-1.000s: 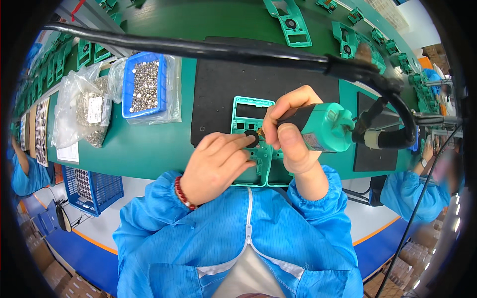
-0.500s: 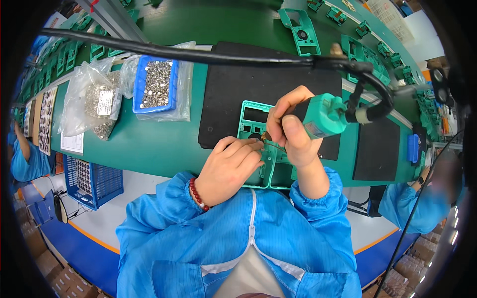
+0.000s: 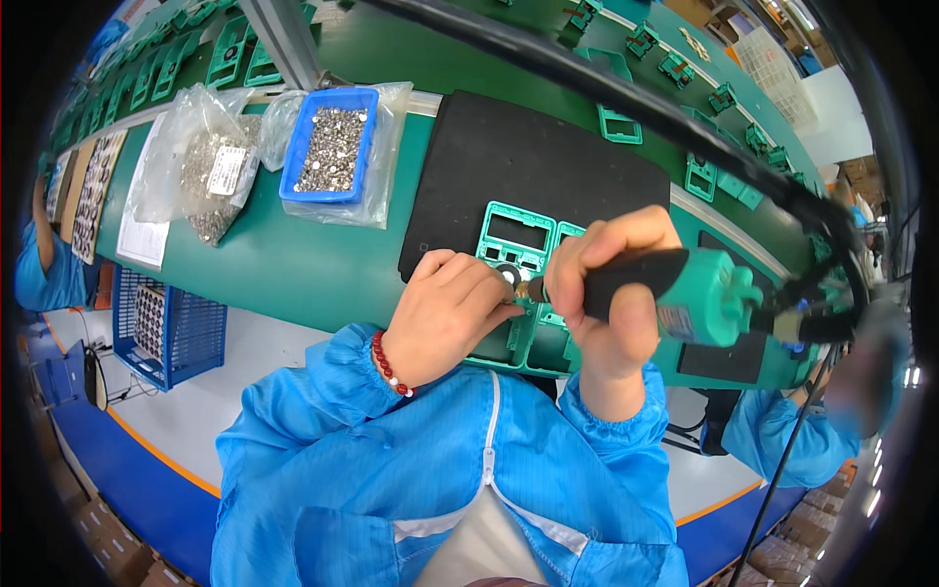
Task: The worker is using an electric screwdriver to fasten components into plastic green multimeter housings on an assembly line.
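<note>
- Head view: the right hand [image 3: 611, 293] is closed in a full grip round the black handle of a green electric screwdriver [image 3: 685, 289], whose tip is pressed down near the middle of a green plastic housing [image 3: 528, 245].
- The left hand [image 3: 445, 318] is curled loosely, its fingertips [image 3: 509, 284] pinched at the screwdriver tip and resting on the housing; whether a screw is held between them cannot be told.
- The housing lies on a black mat [image 3: 509, 157] at the near edge of the green tabletop [image 3: 293, 264], straight ahead of the person.
- By the look of it, a screw is being driven at a central point of the housing; how many screws are already seated and how many remain cannot be made out.
- A black cable [image 3: 626, 98] is seen arching over the mat to the tool.
- Toward the far left of the tabletop, a blue tray of screws [image 3: 333, 147] is set inside a clear bag, with a further bag of small metal parts [image 3: 210, 181] beside it.
- More green housings [image 3: 699, 176] are lined up along the far edge.
</note>
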